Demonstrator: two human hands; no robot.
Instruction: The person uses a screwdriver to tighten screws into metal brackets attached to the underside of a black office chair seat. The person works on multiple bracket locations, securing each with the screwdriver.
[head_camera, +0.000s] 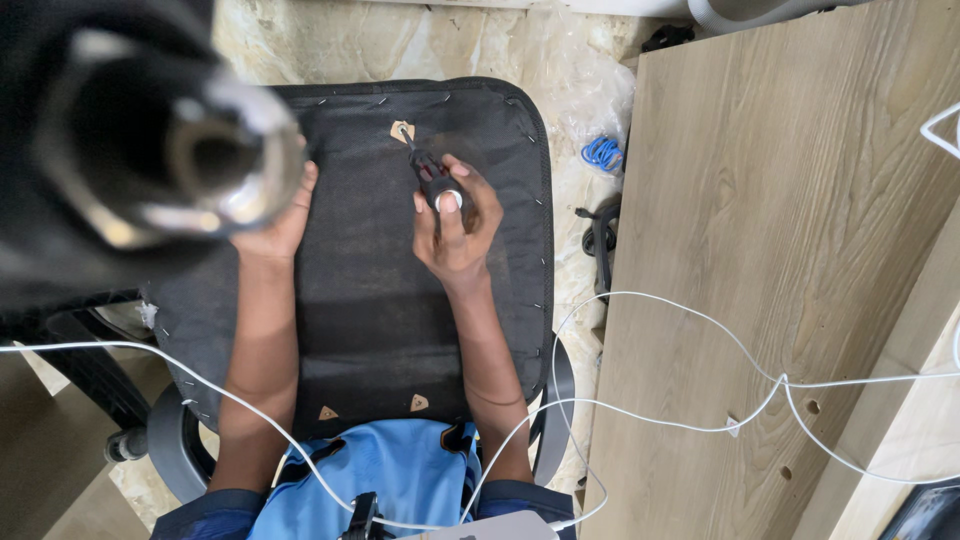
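Screwdriver (432, 178) in my right hand (455, 225): fingers wrapped tight around its black and red handle, thumb pressed over the pale butt end. Its shaft slants up and left, and the tip sits in a small tan cutout (402, 130) in the black fabric near the far edge of the seat base (400, 300). That base lies upside down across my lap, filling the middle of the view.

My left hand (275, 225) rests at the base's left side, partly hidden behind a big blurred metal cylinder (215, 165) close to the camera; I cannot tell whether its fingers are curled or flat.

Staples dot the fabric along the far and right edges. Two more tan cutouts (372, 408) show near the near edge, just above my blue shirt (390, 475). Black fabric between my forearms lies open and bare.

Right of the base runs a narrow strip of plastic-covered floor, holding a blue coil (602, 153) and a black strap (600, 240). Beyond it a wide wooden panel (800, 250) takes up the right side. White cables (700, 320) loop over the panel and back across my lap.
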